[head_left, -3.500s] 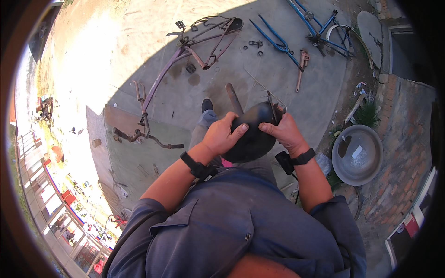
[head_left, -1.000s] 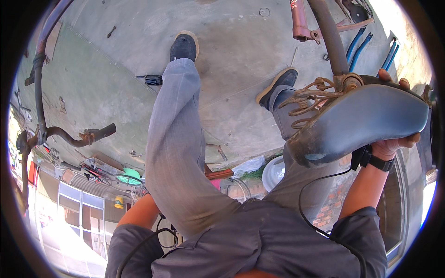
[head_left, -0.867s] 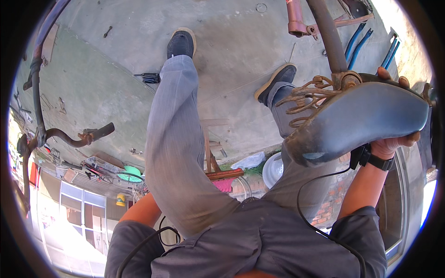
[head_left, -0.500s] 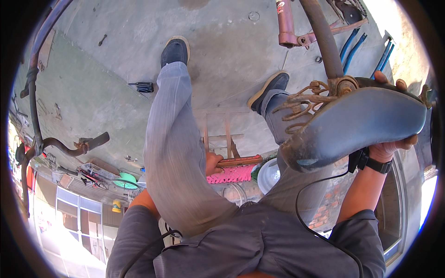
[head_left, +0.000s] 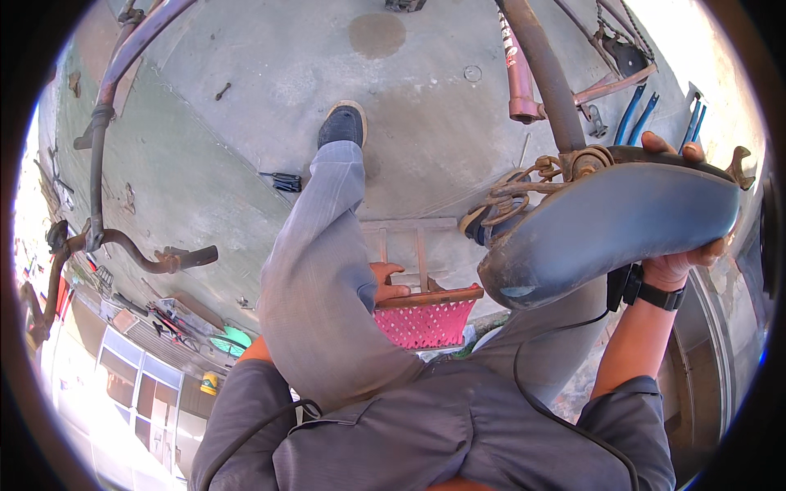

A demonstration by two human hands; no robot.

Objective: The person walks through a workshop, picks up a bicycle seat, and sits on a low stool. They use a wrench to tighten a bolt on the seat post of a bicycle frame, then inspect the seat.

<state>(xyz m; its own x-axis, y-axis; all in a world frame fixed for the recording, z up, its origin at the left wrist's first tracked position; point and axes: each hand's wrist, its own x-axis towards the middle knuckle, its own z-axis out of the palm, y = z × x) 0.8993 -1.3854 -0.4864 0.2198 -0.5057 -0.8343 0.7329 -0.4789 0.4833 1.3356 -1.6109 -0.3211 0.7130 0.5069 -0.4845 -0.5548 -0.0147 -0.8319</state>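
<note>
My right hand [head_left: 692, 254] grips a worn dark bicycle saddle [head_left: 622, 221], thumb on the near side and fingertips over the far edge. Rusty springs and a clamp [head_left: 591, 162] join the saddle to a long rusty seat post [head_left: 547, 74], which runs out of view at the top. The open jaw of a rusty wrench [head_left: 742, 168] sticks out past the saddle's right end; its handle is hidden. Between my legs, my left hand [head_left: 385, 282] is closed on the wooden rail of a low stool [head_left: 426, 321] with a pink woven seat. My thigh partly hides that hand.
A curved bicycle handlebar [head_left: 97, 164] stands at the left. Far right lie a pink bicycle frame [head_left: 521, 82] and blue metal forks [head_left: 634, 114]. A black folded tool [head_left: 285, 182] and a small wrench [head_left: 223, 92] lie on the concrete floor. A black cable [head_left: 532, 401] crosses my lap.
The view has shifted, so floor and bicycle parts appear lower. More of the stool's pink seat shows, and my left hand sits higher on its rail. The saddle stays in my right hand.
</note>
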